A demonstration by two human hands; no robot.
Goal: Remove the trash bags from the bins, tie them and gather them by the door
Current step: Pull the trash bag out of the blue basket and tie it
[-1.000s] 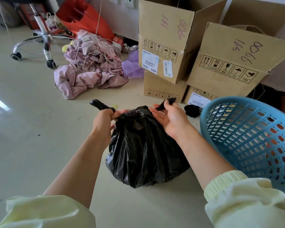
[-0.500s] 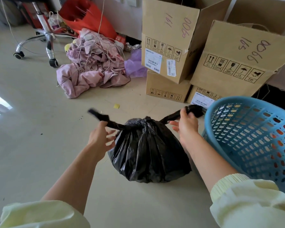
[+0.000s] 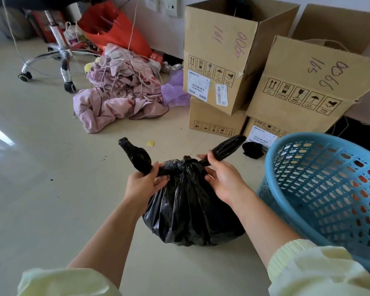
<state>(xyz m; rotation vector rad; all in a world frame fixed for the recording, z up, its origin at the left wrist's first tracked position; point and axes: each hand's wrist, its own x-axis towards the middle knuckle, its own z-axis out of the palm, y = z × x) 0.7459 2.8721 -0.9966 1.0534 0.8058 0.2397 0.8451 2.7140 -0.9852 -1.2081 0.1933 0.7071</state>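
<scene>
Fingers (image 3: 212,161) of left hand (image 3: 141,185) and right hand (image 3: 225,180) curled round bag (image 3: 190,212) tails; basket (image 3: 329,199) alongside.

You've got two hands: left hand (image 3: 141,184), right hand (image 3: 224,180). One black bag (image 3: 190,210), one knot (image 3: 186,165), two tails (image 3: 135,154) (image 3: 226,146). One basket (image 3: 329,189). Four boxes sure: two big (image 3: 220,56) (image 3: 308,82), two small (image 3: 214,122) (image 3: 263,131); a fifth behind is unclear. One cloth pile (image 3: 115,97), one red bag (image 3: 115,28), one purple bag (image 3: 173,92), one chair base (image 3: 60,48), two casters (image 3: 25,76) (image 3: 69,87), one yellow scrap (image 3: 151,143), one black clump (image 3: 252,149).
</scene>
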